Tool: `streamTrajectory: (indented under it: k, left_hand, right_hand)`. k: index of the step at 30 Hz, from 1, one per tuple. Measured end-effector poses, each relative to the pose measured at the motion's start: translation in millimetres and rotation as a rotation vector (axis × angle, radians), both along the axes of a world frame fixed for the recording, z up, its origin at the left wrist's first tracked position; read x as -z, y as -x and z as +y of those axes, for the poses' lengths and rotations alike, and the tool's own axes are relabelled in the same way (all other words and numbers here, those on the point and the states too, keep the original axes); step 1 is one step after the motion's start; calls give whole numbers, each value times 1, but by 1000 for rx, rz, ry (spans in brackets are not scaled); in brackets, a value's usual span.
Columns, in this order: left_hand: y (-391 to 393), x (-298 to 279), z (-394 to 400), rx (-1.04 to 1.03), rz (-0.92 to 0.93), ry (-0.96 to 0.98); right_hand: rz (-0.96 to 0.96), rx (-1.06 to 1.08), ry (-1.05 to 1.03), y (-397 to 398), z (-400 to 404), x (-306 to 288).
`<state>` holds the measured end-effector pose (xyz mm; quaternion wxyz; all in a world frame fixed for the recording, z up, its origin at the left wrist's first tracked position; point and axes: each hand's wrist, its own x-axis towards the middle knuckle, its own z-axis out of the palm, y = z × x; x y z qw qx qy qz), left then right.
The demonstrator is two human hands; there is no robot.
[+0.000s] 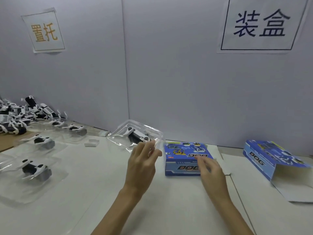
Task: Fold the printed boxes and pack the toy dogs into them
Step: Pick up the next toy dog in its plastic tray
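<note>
My left hand (142, 165) pinches the near right corner of a clear plastic tray (122, 133), lifted and tilted above the table, with a black and white toy dog (136, 134) in it. Just to its right a folded blue printed box (183, 158) marked DOG lies on the table. My right hand (211, 170) hovers over the box's near right corner with loosely bent fingers; it looks blurred, and whether it touches the box is unclear. A second blue printed box (264, 156) lies partly unfolded at the far right, its white inside showing.
Several more toy dogs in clear trays (36, 168) lie on the left of the white table. A heap of loose toy dogs (18, 114) sits at the back left. White partition walls (169, 73) with two paper signs close the back. Small clear plastic pieces (92, 142) lie mid-table.
</note>
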<state>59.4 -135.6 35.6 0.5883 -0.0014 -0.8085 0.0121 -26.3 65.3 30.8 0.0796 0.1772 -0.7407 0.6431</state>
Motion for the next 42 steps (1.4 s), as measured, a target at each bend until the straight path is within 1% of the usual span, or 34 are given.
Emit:
streamTrajectory:
  k: [2, 3, 5, 7, 8, 9, 10, 12, 13, 14, 16, 18, 19, 21, 23, 24, 25, 28, 30, 34, 35, 37, 39, 42]
  left_hand:
    - [-2, 0, 1, 38, -1, 3]
    - [-3, 2, 3, 75, -4, 59]
    - [-3, 8, 12, 172, -15, 180]
    - [-1, 12, 29, 303, -37, 199]
    - [1, 13, 40, 376, -31, 204]
    - [3, 14, 49, 439, -43, 246]
    - [4, 15, 56, 446, -54, 325]
    - [6, 20, 60, 355, -53, 511]
    - [8, 23, 58, 301, -41, 527]
    - [8, 25, 55, 289, -30, 478]
    - [7, 26, 48, 345, -41, 248]
    - [11, 28, 38, 311, -115, 17]
    - [14, 29, 31, 265, -186, -95]
    - [19, 34, 15, 215, -411, -336]
    - [20, 44, 3, 274, -640, -536]
    - [20, 48, -1, 314, -704, -583]
    - [21, 50, -3, 350, -725, -611]
    - [25, 45, -2, 439, -607, -622]
    - [28, 41, 1, 471, -550, -657]
    - [32, 45, 4, 549, -490, -900]
    - [33, 45, 4, 563, -471, -960]
    - [34, 41, 3, 649, -452, -1082]
    - [32, 37, -1, 724, -528, -1147]
    - [30, 35, -8, 691, -741, -1162]
  right_hand:
    - [-26, -51, 26, -1, -3, 0]
    - [-91, -105, 83, -3, -5, 0]
    - [-286, -306, 268, -7, -8, -3]
    - [-442, -556, 393, -13, -9, -6]
    - [-476, -614, 420, -16, -8, -8]
    - [-483, -615, 437, -17, -6, -9]
    - [-480, -577, 450, -17, -4, -10]
    - [-462, -488, 463, -12, 2, -10]
    - [-444, -448, 487, -9, 5, -12]
    - [-423, -387, 519, -6, 8, -15]
    - [-363, -209, 555, 4, 15, -18]
    - [-291, -70, 570, 12, 23, -19]
    - [-269, -23, 575, 16, 27, -18]
    - [-279, 48, 602, 24, 34, -15]
    - [-328, 89, 651, 31, 41, -13]
    - [-361, 106, 677, 35, 43, -11]
    - [-399, 115, 706, 37, 45, -10]
    - [-485, 124, 807, 42, 52, -9]
    - [-491, 142, 850, 44, 58, -10]
    - [-509, 147, 893, 50, 66, -7]
    - [-529, 117, 901, 51, 67, -6]
    - [-587, -16, 892, 49, 69, -4]
    - [-636, -171, 897, 45, 67, -3]
    - [-646, -247, 931, 44, 68, -2]
